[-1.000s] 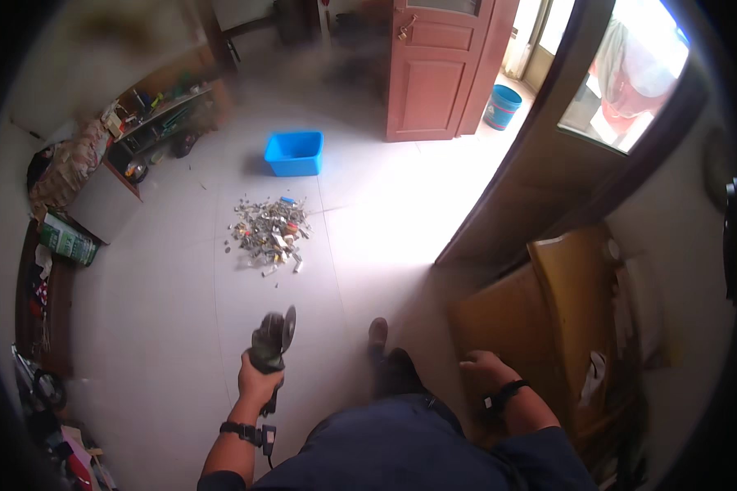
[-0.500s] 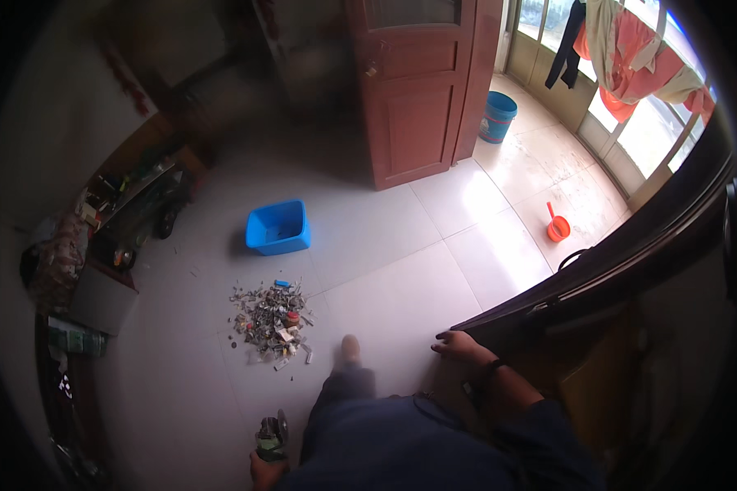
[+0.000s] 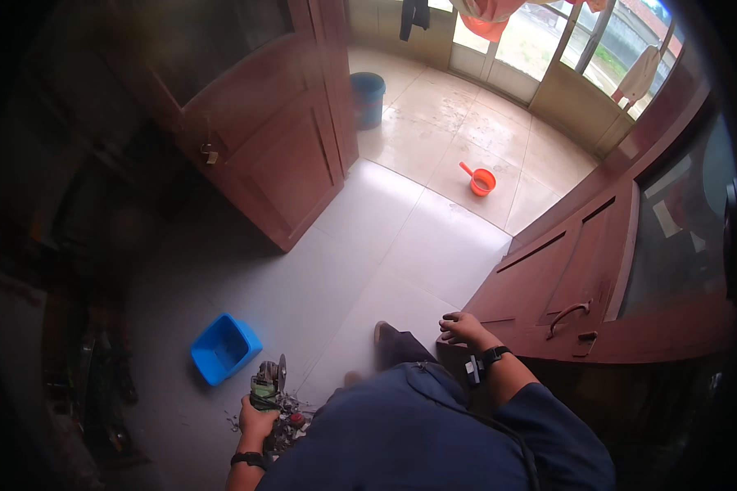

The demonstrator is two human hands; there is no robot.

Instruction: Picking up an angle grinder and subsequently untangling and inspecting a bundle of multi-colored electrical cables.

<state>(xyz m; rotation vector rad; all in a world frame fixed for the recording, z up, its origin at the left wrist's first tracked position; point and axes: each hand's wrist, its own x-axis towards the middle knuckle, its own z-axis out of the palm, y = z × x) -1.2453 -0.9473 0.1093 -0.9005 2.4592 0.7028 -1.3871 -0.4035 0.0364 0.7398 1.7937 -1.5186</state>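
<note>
Angle grinder (image 3: 265, 383) clasped in left hand (image 3: 256, 420); right hand (image 3: 467, 330) half-spread near reddish door (image 3: 540, 282).

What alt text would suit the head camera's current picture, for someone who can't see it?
A person's left hand holds a green power tool, partly hiding scraps on the floor. The right hand, seemingly empty, is near a reddish-brown door. A blue tub sits left of the tool; an orange dipper sits farther ahead.

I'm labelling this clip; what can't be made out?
In the head view:
Scrap pile: partly hidden by left hand, grinder and shirt.
Hanging clothes: tops cut off by the upper edge.
Clutter at left: blurred, lost in shadow.
</note>
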